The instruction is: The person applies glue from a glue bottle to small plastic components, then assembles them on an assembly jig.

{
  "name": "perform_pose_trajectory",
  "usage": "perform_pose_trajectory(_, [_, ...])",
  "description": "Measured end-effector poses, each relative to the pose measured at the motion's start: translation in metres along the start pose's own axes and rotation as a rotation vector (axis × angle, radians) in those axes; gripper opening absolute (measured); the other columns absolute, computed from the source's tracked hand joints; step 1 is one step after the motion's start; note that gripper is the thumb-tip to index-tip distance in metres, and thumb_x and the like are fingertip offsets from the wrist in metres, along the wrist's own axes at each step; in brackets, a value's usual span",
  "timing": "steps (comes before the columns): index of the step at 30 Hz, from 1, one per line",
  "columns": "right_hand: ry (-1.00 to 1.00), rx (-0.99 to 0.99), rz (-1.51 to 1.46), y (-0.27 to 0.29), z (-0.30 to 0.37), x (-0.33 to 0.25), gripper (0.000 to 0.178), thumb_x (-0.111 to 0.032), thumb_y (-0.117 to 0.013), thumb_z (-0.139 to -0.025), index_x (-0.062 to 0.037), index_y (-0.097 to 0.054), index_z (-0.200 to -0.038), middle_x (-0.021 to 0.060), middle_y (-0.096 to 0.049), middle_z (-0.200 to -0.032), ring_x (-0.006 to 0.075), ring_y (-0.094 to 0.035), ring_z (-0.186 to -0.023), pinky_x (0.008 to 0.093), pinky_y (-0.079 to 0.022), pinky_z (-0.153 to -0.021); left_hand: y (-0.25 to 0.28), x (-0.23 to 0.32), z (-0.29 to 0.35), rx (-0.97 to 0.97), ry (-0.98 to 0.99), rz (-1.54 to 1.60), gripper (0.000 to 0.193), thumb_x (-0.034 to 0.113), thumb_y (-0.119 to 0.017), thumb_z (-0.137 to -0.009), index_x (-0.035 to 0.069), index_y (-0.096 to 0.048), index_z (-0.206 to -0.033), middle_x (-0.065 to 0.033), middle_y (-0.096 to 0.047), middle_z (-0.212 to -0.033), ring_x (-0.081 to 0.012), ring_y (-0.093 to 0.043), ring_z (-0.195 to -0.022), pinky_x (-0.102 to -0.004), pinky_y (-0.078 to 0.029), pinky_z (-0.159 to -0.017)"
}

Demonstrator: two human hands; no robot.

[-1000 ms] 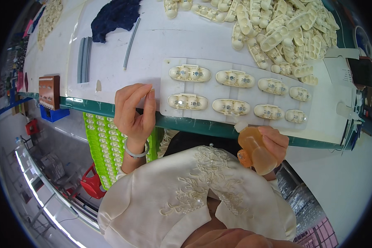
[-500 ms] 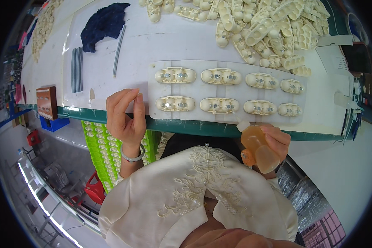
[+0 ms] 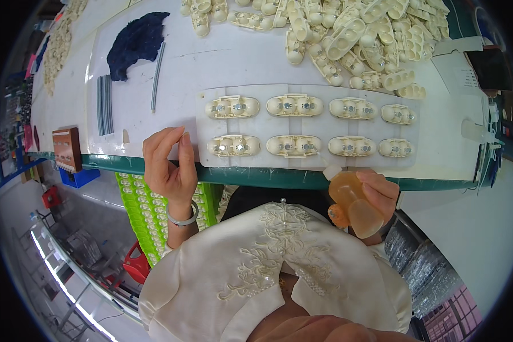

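Note:
My right hand is wrapped round a squeeze bottle with amber contents. Its white nozzle slants up and left, its thin tip beside the right end of a cream oval part in the near row. That part sits on a white board with several similar parts in two rows, each with shiny round metal spots inside. My left hand is raised at the table edge, just left of the board. Its fingers are loosely bent, the thumb near the index fingertip, and nothing shows between them.
A heap of similar cream parts covers the far right of the table. Toward the left lie a dark blue cloth, a thin grey rod and a bundle of grey strips. Green trays of parts stand below the table edge.
The view has shifted a little, so the board and heap appear farther left. Both hands keep nearly the same pose, and the nozzle stays by the same part.

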State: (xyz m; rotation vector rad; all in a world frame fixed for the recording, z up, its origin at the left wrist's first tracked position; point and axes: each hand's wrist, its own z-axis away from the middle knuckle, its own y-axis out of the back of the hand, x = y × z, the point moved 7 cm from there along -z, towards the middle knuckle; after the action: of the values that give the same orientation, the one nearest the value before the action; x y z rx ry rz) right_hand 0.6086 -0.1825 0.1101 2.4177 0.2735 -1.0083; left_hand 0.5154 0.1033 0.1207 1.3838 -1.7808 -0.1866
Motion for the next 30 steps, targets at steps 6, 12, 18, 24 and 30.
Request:
perform_pose_trajectory(6, [0.033, 0.191, -0.155, 0.005, 0.0, -0.005, 0.04, -0.005, -0.074, -0.072, 0.0031, -0.049, -0.102, 0.0198, -0.051, -0.102, 0.0302, -0.061, -0.08, 0.0392, -0.054, -0.065, -0.002, 0.001, -0.001, 0.001, -0.001, -0.013, 0.018, -0.012, -0.058, -0.08, -0.006, -0.061, -0.097, -0.014, -0.061, -0.093, -0.0179, -0.057, -0.081, -0.0252, -0.047, -0.07])
perform_pose_trajectory(12, [0.043, 0.198, -0.167, 0.028, 0.025, 0.008, 0.043, -0.002, -0.064, -0.079, 0.0009, -0.041, -0.115, 0.0209, -0.045, -0.11, 0.0327, -0.058, -0.08, 0.0391, -0.054, -0.066, 0.002, -0.001, 0.0, 0.003, 0.031, -0.027, 0.018, -0.012, -0.058, -0.08, -0.006, -0.062, -0.097, -0.0136, -0.061, -0.094, -0.0174, -0.057, -0.082, -0.0249, -0.047, -0.071])
perform_pose_trajectory(18, [0.019, 0.032, -0.09, 0.028, 0.017, 0.007, 0.041, 0.001, -0.065, -0.078, 0.0017, -0.043, -0.112, 0.0216, -0.046, -0.11, 0.0329, -0.058, -0.081, 0.0396, -0.054, -0.07, 0.0, -0.001, -0.001, 0.009, 0.031, -0.045, 0.018, -0.011, -0.058, -0.08, -0.006, -0.062, -0.097, -0.0136, -0.061, -0.094, -0.0174, -0.057, -0.081, -0.0245, -0.046, -0.07])
perform_pose_trajectory(24, [-0.011, -0.052, -0.089, 0.027, 0.005, 0.008, 0.039, 0.001, -0.064, -0.079, 0.0019, -0.045, -0.113, 0.0234, -0.046, -0.112, 0.0312, -0.059, -0.087, 0.0397, -0.053, -0.075, 0.0, -0.001, 0.0, 0.001, 0.033, -0.053, 0.017, -0.011, -0.059, -0.081, -0.006, -0.062, -0.097, -0.0134, -0.062, -0.094, -0.0171, -0.057, -0.081, -0.0244, -0.047, -0.069])
perform_pose_trajectory(30, [-0.217, 0.385, -0.153, 0.033, 0.018, 0.018, 0.028, -0.006, -0.071, -0.074, 0.0063, -0.056, -0.094, 0.021, -0.055, -0.096, 0.0281, -0.061, -0.08, 0.035, -0.053, -0.067, -0.003, -0.001, -0.001, 0.008, 0.031, -0.044, 0.017, -0.01, -0.059, -0.081, -0.006, -0.062, -0.097, -0.0134, -0.062, -0.094, -0.0169, -0.057, -0.08, -0.0244, -0.047, -0.069])
